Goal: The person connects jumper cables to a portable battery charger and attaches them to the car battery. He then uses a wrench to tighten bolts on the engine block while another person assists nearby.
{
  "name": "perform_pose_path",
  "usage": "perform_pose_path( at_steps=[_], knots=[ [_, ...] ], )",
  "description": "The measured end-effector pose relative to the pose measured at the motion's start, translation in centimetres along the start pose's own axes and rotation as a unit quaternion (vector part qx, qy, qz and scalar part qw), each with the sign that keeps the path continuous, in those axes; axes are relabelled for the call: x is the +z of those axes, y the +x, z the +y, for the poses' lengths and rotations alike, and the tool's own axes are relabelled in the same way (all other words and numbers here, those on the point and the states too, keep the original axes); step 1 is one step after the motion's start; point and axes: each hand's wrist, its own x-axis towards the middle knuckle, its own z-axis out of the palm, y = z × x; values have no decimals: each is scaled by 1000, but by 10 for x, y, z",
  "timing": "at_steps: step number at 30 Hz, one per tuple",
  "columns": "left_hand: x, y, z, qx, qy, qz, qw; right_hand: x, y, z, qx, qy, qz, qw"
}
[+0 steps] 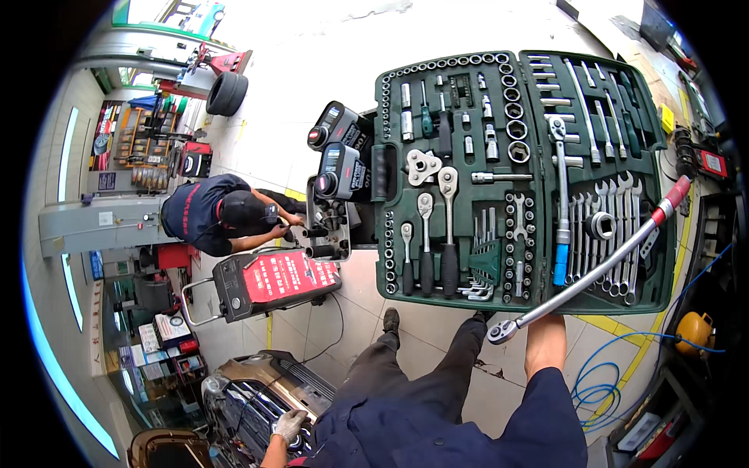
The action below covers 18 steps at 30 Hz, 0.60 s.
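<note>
I'm watching remotely as the torque wrench (pixel 594 274) is slanting far-right to near-left over the open tool case (pixel 437 301), crossing just past the nearer right forearm (pixel 545 347); its hidden hand's grip I can't tell; the gloved left hand (pixel 290 425) is lying by the bumper (pixel 292 382), hold unclear

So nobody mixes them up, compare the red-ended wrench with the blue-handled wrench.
The red-ended wrench is longer than the blue-handled wrench. The red-ended one slants across the tool case, head beyond its near edge; the blue-handled one lies squarely, head away. Both have silvery shafts.
</note>
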Motion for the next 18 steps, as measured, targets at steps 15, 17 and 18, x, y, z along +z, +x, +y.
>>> perform_pose_path(
  at_steps=[15,17,18],
  knots=[
    [48,77,-127,1,-125,-53,991,-54,-75,61,9,-402,-132,906],
    [61,109,-156,86,-110,-3,990,-73,-111,91,61,-468,-132,871],
    [58,103,-109,54,-153,-29,986,-82,-118,103,44,-460,-116,879]
  ],
)
